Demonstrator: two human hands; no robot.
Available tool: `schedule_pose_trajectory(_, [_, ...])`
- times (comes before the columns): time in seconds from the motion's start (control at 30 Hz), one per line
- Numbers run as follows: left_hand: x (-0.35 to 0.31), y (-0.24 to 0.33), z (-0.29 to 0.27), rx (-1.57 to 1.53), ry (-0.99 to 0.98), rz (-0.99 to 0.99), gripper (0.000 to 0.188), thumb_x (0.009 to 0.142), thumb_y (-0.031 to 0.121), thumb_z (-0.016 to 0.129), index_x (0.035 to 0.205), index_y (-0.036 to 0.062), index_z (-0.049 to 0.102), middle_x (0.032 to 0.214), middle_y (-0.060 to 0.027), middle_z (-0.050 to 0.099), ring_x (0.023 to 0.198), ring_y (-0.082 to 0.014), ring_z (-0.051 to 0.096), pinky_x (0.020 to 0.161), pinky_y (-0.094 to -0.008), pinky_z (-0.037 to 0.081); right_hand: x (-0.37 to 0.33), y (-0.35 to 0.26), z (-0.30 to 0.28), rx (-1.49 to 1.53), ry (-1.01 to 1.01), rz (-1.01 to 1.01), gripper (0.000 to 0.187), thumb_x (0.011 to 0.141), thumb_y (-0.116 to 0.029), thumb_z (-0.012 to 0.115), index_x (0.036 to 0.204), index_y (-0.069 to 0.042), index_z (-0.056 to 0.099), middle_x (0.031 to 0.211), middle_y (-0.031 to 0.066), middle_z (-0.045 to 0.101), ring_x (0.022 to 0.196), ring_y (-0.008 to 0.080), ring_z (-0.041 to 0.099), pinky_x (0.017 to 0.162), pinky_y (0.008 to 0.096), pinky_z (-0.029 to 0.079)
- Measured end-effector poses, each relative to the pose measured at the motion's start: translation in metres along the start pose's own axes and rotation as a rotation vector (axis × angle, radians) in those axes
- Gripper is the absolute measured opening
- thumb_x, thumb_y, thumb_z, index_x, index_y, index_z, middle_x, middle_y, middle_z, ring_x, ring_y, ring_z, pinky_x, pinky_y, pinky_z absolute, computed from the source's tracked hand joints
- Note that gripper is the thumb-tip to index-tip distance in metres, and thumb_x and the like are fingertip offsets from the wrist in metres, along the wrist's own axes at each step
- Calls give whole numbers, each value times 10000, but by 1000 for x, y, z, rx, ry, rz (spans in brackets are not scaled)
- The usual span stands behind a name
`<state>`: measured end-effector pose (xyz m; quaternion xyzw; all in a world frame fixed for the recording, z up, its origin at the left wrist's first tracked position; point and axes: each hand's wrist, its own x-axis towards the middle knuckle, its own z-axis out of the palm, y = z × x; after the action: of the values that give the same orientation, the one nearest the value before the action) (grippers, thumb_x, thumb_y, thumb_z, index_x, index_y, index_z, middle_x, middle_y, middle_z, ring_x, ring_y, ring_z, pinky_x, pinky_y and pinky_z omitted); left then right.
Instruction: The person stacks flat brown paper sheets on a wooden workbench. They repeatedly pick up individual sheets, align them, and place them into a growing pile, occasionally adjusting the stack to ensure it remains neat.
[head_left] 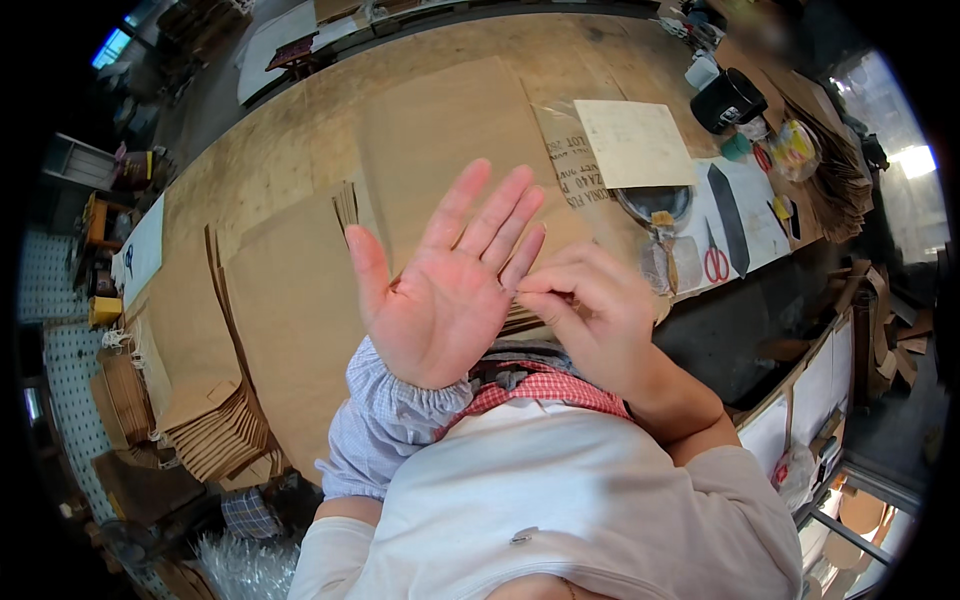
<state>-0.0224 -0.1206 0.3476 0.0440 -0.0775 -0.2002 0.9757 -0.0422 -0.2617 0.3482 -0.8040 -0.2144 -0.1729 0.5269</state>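
Note:
My left hand (445, 290) is raised with its palm facing me and its fingers spread; nothing lies in it. A pale checked sleeve cover (370, 420) reaches to that wrist. Thumb and forefinger of my right hand (600, 310) pinch together at the edge of the left palm, just below the little finger. Whatever is between those fingertips is hidden or too small to name. Behind both hands, large brown paper sheets (440, 130) cover the wooden table (250, 130). A stack of folded brown paper (215, 430) sits at the near left.
At the right stand a pale square board (632, 145), a round dark-rimmed dish (660, 205), red-handled scissors (716, 262), a dark pointed strip (728, 220) and a black container (728, 100). More brown paper (825, 180) is piled at the far right.

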Motion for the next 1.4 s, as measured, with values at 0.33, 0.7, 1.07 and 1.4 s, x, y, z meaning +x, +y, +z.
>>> schedule_pose_trajectory(0.33, [-4,-7,4,31,-45,-32,814,795,593,313,1321,21,69,1367,-217,14,1274,-322,50,1040,-400,50,-4,0,10,91,-44,66,109,690,10,607,751,-13,520,662,53,486,544,159,475,473,244,382])
schedule_pose_trajectory(0.7, [-1,6,-15,-52,58,-1,779,808,550,338,1312,3,109,1362,-224,63,1274,-310,75,1040,-414,45,-55,66,-39,268,-200,679,198,883,-161,384,731,-36,399,635,10,378,577,101,358,513,233,322])
schedule_pose_trajectory(1.07, [-1,16,-37,-82,132,26,747,812,520,365,1305,3,147,1356,-225,98,1270,-304,102,1043,-409,64,-275,208,-102,-1164,-502,623,225,773,-238,508,675,-39,543,701,181,572,666,350,557,590,421,445])
schedule_pose_trajectory(1.4, [-3,8,-45,80,177,-57,580,873,404,321,1270,-13,253,1315,-230,234,1236,-315,214,1015,-423,174,-164,173,-57,-807,-313,743,272,766,-259,530,654,-11,545,594,166,541,558,318,533,504,370,409])
